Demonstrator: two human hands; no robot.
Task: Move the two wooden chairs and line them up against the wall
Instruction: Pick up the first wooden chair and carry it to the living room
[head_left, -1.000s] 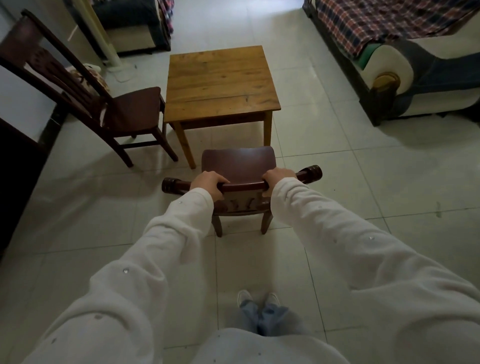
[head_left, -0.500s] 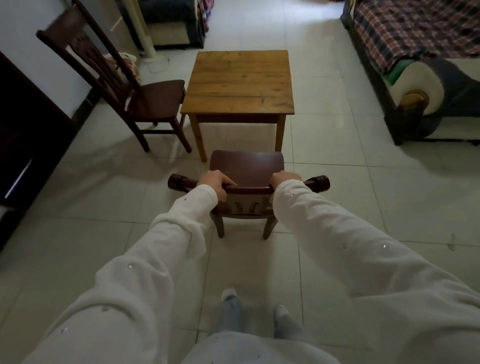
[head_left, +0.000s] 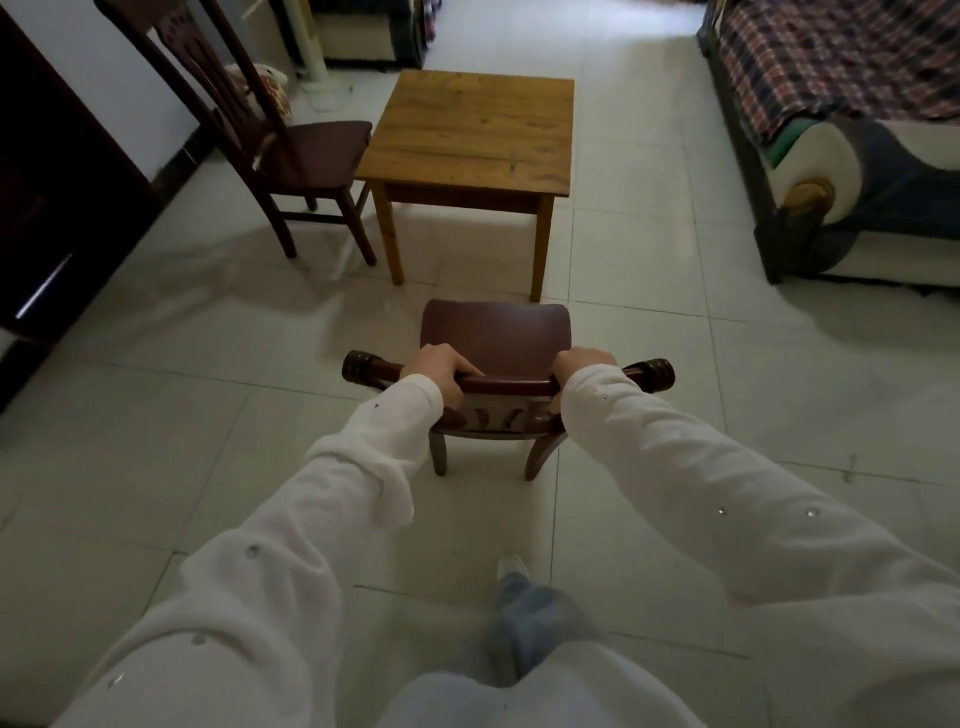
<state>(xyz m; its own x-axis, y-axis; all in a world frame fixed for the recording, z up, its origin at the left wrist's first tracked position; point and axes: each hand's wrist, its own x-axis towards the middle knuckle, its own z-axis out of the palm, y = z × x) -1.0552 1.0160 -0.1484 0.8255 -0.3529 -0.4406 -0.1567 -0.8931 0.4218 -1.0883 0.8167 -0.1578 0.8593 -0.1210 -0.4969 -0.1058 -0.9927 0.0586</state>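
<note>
A dark wooden chair (head_left: 496, 338) stands on the tiled floor right in front of me, its seat facing away. My left hand (head_left: 441, 369) and my right hand (head_left: 582, 364) both grip its top back rail, one near each end. A second dark wooden chair (head_left: 306, 150) stands at the upper left, its tall back towards the white wall (head_left: 93, 67) and its seat touching the left side of a light wooden table (head_left: 478, 130).
The light wooden table stands just beyond the held chair. A sofa with a plaid cover (head_left: 841, 104) fills the right side. A dark cabinet (head_left: 57, 197) lines the left wall. A white fan stand (head_left: 317, 67) and another sofa (head_left: 363, 26) are at the back.
The held chair has drawn back from the table, widening the gap. My view has swung left, so the table, the second chair and the dark cabinet now sit further right in frame.
</note>
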